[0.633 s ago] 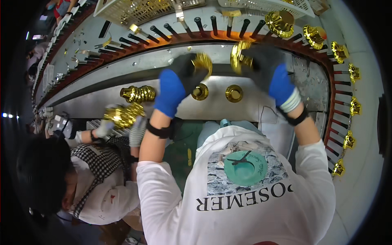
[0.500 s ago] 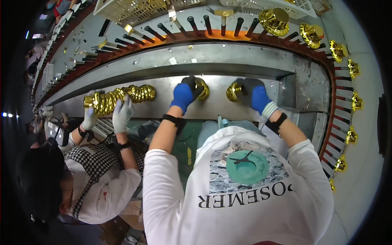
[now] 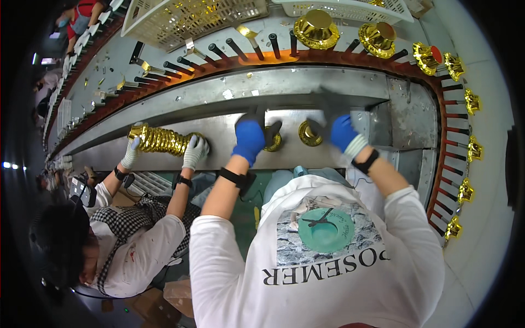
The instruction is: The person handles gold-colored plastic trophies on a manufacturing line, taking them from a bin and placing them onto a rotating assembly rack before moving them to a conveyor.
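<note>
On the metal bench, my left hand (image 3: pixel 250 138), in a blue glove with dark fingers, is beside a shiny gold ruffled piece (image 3: pixel 273 143). Its thumb lies over that piece, while the slightly blurred fingers spread away from it. A second gold piece (image 3: pixel 310 136) rests a short way to the right, with a round hollow or cup showing in its middle. My right hand (image 3: pixel 337 128), gloved alike, is just right of it. The thumb reaches the piece's upper edge; the other fingers are stretched out and smeared by motion.
A co-worker's white-gloved hands (image 3: pixel 195 153) hold a long stack of gold ruffled pieces (image 3: pixel 164 141) at left. Beyond the bench, a curved conveyor (image 3: pixel 377 58) carries black-handled holders, some bearing gold hat-shaped pieces (image 3: pixel 317 30). White baskets (image 3: pixel 191 27) stand behind.
My fingers have spread away from the two gold pieces, and the right piece is turned more upward. Conveyor pieces have moved along. The co-worker's nearer hand has shifted right along the stack.
</note>
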{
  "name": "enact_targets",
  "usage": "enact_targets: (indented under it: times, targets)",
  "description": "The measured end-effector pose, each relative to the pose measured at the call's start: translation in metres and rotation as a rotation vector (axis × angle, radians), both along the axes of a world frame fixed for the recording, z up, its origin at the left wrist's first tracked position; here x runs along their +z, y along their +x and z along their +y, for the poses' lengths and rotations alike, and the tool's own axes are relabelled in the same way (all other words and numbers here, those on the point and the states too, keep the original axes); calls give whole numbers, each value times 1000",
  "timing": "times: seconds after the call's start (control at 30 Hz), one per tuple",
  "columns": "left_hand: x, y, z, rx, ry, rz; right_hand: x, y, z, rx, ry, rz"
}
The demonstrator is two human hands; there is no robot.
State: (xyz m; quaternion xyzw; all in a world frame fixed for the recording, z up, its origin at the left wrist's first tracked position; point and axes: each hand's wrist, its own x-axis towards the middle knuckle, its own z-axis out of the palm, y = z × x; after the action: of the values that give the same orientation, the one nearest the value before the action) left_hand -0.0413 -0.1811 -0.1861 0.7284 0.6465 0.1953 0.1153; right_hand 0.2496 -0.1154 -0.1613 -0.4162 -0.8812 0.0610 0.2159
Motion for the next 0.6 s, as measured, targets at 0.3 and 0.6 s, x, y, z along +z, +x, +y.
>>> enact_targets:
  times: [0.3, 0.6]
  targets:
    - [178, 40, 181, -113, 265, -72, 150, 6, 151, -233, -13, 258]
    - [105, -24, 38, -75, 187, -192, 113, 13, 55, 174, 148, 291]
